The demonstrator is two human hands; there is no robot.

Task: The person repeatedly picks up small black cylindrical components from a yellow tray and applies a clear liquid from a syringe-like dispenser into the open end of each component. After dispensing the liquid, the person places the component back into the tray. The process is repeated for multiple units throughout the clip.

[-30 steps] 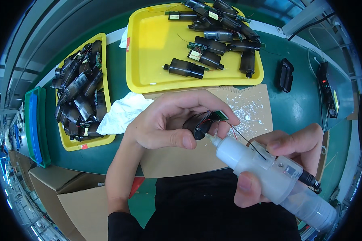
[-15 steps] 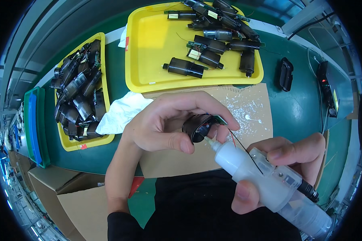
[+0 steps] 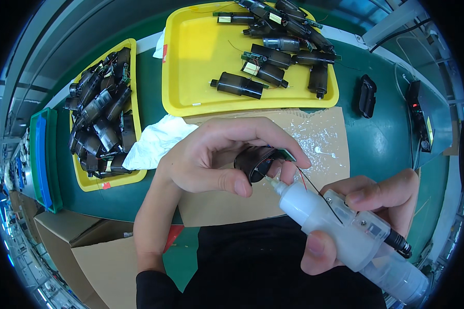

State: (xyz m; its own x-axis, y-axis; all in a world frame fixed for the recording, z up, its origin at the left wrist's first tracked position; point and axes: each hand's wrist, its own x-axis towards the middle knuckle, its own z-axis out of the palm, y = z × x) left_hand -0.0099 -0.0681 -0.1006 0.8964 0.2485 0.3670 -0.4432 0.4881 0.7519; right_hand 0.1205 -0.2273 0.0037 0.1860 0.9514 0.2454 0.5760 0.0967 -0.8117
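My left hand (image 3: pixel 203 162) is closed around a dark, translucent cylindrical housing (image 3: pixel 248 160), its open end turned toward the right hand. A small green circuit board (image 3: pixel 283 153) sticks out beside that opening, with thin red and black wires hanging from it. In my right hand (image 3: pixel 389 193) is a white, translucent glue dispenser (image 3: pixel 340 234), gripped between the thumb and fingers. Its narrow nozzle (image 3: pixel 273 182) points at the housing's open end; whether the tip touches cannot be made out. The black wire lies across the dispenser's body.
Under the hands lies a cardboard sheet (image 3: pixel 330 180) spotted with white residue. Similar dark housings fill a yellow tray (image 3: pixel 191 62) ahead and another yellow tray (image 3: pixel 137 123) at left. A white cloth (image 3: pixel 160 141), a black case (image 3: pixel 366 97) and a cardboard box (image 3: pixel 67 226) are around.
My right hand and the dispenser have shifted slightly right and down. The left hand still holds the housing, moved only a touch to the right.
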